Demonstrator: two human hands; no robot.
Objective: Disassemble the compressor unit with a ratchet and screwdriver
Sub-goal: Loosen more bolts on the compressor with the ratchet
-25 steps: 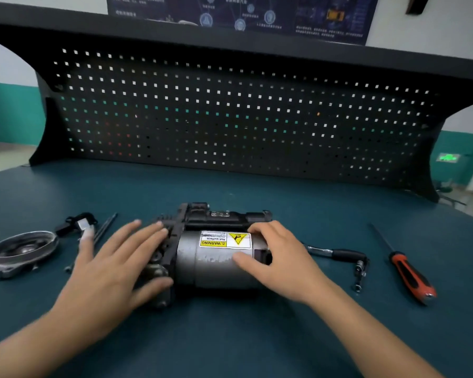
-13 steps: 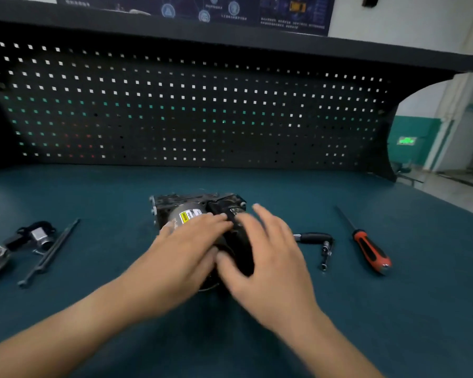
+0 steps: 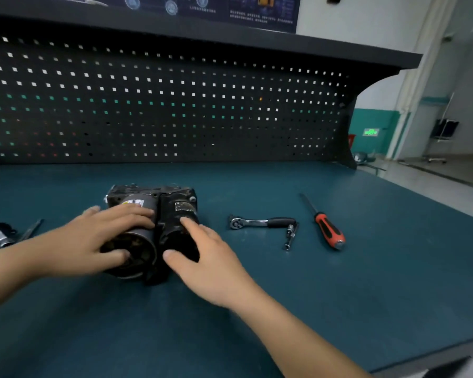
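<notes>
Teal, matte bench mat [image 3: 257, 336] lay nearest, under both forearms. The left hand [image 3: 93, 238] cupped the dull grey metal cylinder of the compressor unit [image 3: 175, 203], fingers curled over its top and thumb on its open round end. The right hand [image 3: 210, 266] lay beside it, fingers spread and straight on the grimy black cylinder. A second before, the unit had lain sideways; now its ends faced the person, probably to expose fasteners. Right of the grip, untouched, lay the chromed ratchet [image 3: 262, 222], then the orange-handled screwdriver [image 3: 327, 230]. Behind the grip stood the perforated black pegboard [image 3: 175, 105].
</notes>
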